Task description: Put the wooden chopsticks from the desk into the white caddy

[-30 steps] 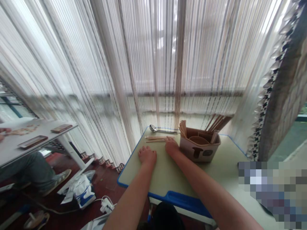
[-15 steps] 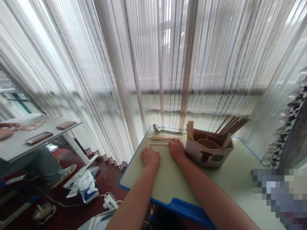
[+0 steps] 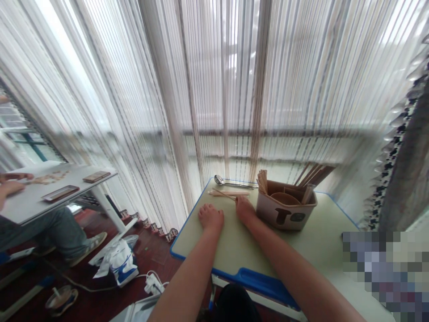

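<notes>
My right hand pinches the near end of a thin wooden chopstick, which slants away to the left over other chopsticks lying on the desk. My left hand rests palm down on the desktop, fingers a little apart, holding nothing. Behind the chopsticks lies a metal slotted spoon, its handle pointing right. Just right of my right hand stands a brown divided holder. It has a bundle of wooden sticks at its left and longer brown sticks at the back right.
The desk has a blue rim. A sheer curtain hangs behind it. At left, another person's hands work over small pieces at a white table. A white bag and a power strip lie on the floor.
My right hand now grips the near chopstick, which lay flat before and has been turned and raised aslant. My left hand has stayed in place. The view has shifted slightly.
</notes>
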The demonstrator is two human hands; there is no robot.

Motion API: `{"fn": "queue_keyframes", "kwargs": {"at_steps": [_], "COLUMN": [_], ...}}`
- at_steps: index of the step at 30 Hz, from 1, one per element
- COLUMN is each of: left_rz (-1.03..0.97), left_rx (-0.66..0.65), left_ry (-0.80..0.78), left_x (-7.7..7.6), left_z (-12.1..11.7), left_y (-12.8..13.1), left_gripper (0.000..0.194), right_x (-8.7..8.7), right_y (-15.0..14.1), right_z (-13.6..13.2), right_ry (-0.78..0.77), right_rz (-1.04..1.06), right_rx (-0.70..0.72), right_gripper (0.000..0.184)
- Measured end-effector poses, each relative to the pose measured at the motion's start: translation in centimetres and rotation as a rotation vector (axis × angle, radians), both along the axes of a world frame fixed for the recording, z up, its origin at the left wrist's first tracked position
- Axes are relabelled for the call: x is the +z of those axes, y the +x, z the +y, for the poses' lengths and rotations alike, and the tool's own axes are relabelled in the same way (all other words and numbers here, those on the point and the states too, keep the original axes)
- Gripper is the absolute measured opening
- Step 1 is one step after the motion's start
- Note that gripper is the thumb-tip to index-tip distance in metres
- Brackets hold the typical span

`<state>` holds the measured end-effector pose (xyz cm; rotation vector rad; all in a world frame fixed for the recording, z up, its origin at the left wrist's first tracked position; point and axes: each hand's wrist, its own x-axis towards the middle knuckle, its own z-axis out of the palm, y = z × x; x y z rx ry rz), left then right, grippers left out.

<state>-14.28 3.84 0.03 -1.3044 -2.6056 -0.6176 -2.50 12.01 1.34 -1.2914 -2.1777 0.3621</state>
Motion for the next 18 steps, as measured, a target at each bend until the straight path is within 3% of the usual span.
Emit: {"fn": "queue_keyframes", "kwargs": {"at_steps": [4, 8, 13, 18], "left_rz": [-0.013, -0.005, 0.004, 0.026], "left_rx": [0.003, -0.005, -0.014, -0.092], "left_ry": [-0.019, -0.027, -0.035, -0.073], "left_x": [0.1, 0.1, 0.3, 0.3], "left_z": [0.1, 0.1, -0.3, -0.7], "left_y": [-0.1, -0.1, 0.2, 1.1], "left_gripper": [0.04, 0.041, 0.042, 0.037], "right_x": [2.0, 4.1, 6.3, 7.9], "right_y": [1.0, 4.0, 9.1, 13.1], "right_z": [-2.2, -5.8, -10.2, -12.3], "right_ry": [-0.056, -0.163, -0.569, -0.696], "right_rz": [0.214, 0.367, 0.932, 1.166], "right_rx": [0.091, 0.223, 0.449, 0.431], "right_gripper": [0.029, 0.024, 0.025, 0.029]}}
